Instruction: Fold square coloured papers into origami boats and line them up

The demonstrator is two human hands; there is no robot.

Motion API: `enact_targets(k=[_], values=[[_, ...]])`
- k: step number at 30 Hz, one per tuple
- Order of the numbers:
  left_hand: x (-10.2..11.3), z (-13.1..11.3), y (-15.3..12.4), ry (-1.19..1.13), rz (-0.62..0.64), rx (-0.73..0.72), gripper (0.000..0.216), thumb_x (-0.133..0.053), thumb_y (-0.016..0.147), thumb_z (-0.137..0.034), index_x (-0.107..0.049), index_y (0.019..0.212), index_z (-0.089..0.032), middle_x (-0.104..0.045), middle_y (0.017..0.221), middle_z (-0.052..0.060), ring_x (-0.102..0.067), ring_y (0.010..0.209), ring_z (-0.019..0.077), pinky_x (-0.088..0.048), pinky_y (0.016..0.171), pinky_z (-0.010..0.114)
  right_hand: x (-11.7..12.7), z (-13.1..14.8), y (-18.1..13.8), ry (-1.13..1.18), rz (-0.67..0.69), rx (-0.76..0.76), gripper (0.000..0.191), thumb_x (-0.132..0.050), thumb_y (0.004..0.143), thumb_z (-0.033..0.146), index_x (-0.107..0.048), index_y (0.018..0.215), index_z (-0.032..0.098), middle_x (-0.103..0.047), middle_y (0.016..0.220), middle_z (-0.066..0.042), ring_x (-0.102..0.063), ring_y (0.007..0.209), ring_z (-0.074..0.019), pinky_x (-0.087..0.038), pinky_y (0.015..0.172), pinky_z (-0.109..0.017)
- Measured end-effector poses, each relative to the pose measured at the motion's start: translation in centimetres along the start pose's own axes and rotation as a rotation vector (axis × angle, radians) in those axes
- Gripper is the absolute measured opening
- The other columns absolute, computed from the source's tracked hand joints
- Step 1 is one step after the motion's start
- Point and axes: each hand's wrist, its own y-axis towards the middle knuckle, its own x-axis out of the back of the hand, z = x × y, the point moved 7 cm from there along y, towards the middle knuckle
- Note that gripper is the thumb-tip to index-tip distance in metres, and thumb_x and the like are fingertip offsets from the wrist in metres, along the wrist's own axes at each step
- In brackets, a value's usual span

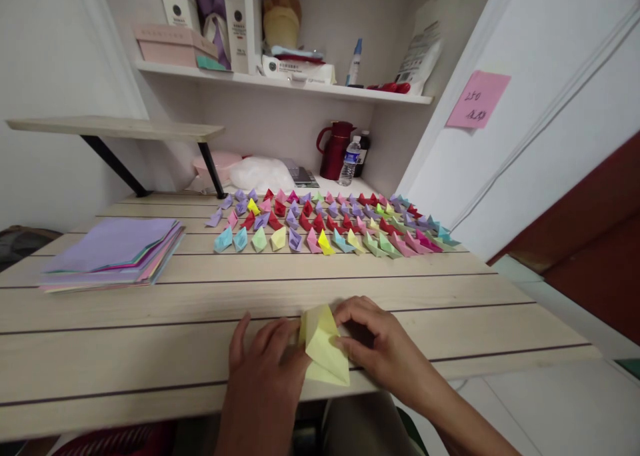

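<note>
A folded piece of yellow paper [324,347] lies on the near edge of the wooden table [150,323]. My left hand [260,369] presses flat on the table against the paper's left side, fingers together. From the right, my right hand [373,339] pinches the paper's upper right fold between thumb and fingers. Beyond them, several small folded paper boats [330,224] in many colours stand in rows across the middle of the table.
A stack of coloured paper sheets [113,253] rests at the left of the table. At the back stand a red jug [336,151], a water bottle [349,161] and a white bag [261,174]. A shelf [280,83] above carries boxes and bottles. A pink note [477,99] sticks to the right wall.
</note>
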Motion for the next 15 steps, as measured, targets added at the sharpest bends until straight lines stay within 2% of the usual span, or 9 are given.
enact_targets(k=[3, 5, 10, 12, 15], values=[[-0.2, 0.1, -0.3, -0.011, -0.003, -0.007, 0.044, -0.052, 0.083, -0.001, -0.072, 0.105, -0.034, -0.076, 0.117, 0.002, -0.067, 0.110, 0.0232, -0.017, 0.122, 0.058, 0.0, 0.2, 0.2, -0.001, -0.013, -0.001, 0.025, -0.064, 0.083, 0.012, -0.063, 0.105, 0.023, -0.065, 0.110, -0.006, -0.059, 0.105, -0.0240, -0.045, 0.091, -0.036], [-0.5, 0.0, -0.4, -0.004, -0.002, -0.031, 0.043, -0.052, 0.085, -0.002, -0.071, 0.108, -0.033, -0.077, 0.115, 0.001, -0.068, 0.108, 0.0222, -0.013, 0.123, 0.057, -0.1, 0.3, 0.7, -0.014, -0.015, -0.024, 0.033, -0.065, 0.080, 0.012, -0.062, 0.111, 0.022, -0.064, 0.114, -0.007, -0.058, 0.106, -0.0255, -0.044, 0.093, -0.038], [-0.8, 0.5, -0.3, -0.055, 0.029, -0.040, 0.043, -0.056, 0.082, -0.002, -0.070, 0.106, -0.034, -0.077, 0.116, -0.002, -0.067, 0.111, 0.0215, -0.006, 0.125, 0.053, -0.7, 0.6, 2.0, -0.008, -0.013, -0.018, 0.023, -0.063, 0.075, 0.008, -0.066, 0.093, 0.022, -0.066, 0.095, -0.004, -0.059, 0.092, -0.0243, -0.046, 0.083, -0.036], [-0.7, 0.7, -0.2, -0.063, 0.063, -0.054, 0.038, -0.057, 0.082, -0.004, -0.070, 0.101, -0.035, -0.075, 0.121, -0.003, -0.066, 0.113, 0.0209, -0.005, 0.124, 0.052, -0.9, 0.8, 2.2, 0.011, -0.002, 0.010, 0.028, -0.060, 0.074, 0.003, -0.069, 0.092, 0.023, -0.070, 0.095, -0.003, -0.061, 0.095, -0.0239, -0.045, 0.086, -0.036], [-0.1, 0.7, -0.1, -0.050, 0.064, -0.120, 0.028, -0.059, 0.086, -0.010, -0.066, 0.096, -0.035, -0.073, 0.124, -0.006, -0.067, 0.111, 0.0163, -0.001, 0.125, 0.044, -0.9, 0.8, 2.1, 0.027, 0.013, 0.045, 0.038, -0.054, 0.072, -0.003, -0.072, 0.091, 0.024, -0.073, 0.095, -0.002, -0.063, 0.098, -0.0237, -0.045, 0.090, -0.037]])
